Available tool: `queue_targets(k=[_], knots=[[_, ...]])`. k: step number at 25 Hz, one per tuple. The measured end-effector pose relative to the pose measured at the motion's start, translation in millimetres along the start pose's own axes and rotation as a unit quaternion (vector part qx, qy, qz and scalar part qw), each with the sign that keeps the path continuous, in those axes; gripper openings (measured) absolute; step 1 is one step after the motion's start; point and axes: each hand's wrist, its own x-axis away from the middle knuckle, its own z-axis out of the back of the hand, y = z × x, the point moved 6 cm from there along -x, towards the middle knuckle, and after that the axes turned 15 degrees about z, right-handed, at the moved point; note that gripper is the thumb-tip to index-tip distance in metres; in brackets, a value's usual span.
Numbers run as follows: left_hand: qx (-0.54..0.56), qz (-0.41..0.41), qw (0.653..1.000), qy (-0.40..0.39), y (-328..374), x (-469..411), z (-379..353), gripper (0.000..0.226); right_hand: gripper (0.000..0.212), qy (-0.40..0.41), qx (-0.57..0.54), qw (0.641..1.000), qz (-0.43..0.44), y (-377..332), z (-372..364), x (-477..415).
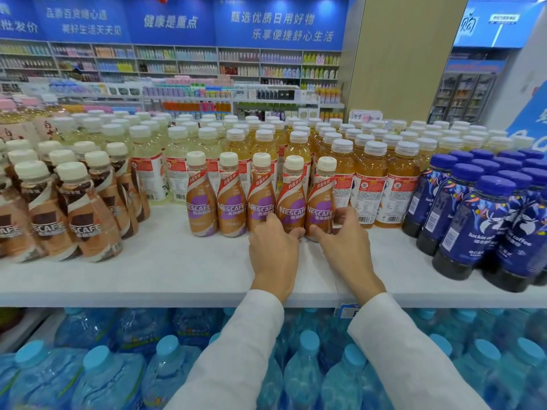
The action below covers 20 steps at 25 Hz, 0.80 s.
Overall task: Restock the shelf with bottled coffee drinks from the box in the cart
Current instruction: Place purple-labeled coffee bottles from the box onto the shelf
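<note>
Several Nescafe coffee bottles with cream caps and brown-purple labels stand in a row on the white shelf (165, 270). My left hand (273, 250) grips the base of the fourth bottle (291, 196). Around the base of the fifth, rightmost bottle (321, 193) my right hand (344, 244) is curled, thumb in front and fingers on its right side. Both bottles stand upright on the shelf, touching each other. No box or cart is in view.
Brown-labelled Nescafe bottles (74, 211) crowd the shelf's left end. Yellow and orange tea bottles (370, 184) stand right behind the row. Blue luckin coffee bottles (485, 226) fill the right. Water bottles (165, 371) sit on the lower shelf.
</note>
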Motion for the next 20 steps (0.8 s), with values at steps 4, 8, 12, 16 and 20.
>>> queue_targets(k=[4,8,12,16,20], knots=[[0.017,0.006,1.000,-0.010,-1,-4,-3,0.049,0.049,-0.009,0.007,1.000,-0.008,1,-1,-3],[0.022,0.014,1.000,-0.016,0,-4,-2,0.041,0.053,-0.008,0.014,1.000,-0.015,7,-3,-6],[0.031,0.017,0.999,-0.018,-1,-3,-2,0.040,0.054,-0.009,0.012,1.000,-0.016,11,-5,-7],[0.024,0.020,0.999,-0.013,-3,-7,-5,0.041,0.050,-0.009,0.009,1.000,-0.015,12,-6,-7],[0.019,0.013,1.000,-0.003,-4,-8,-7,0.048,0.048,-0.009,0.012,1.000,-0.010,13,-7,-7]])
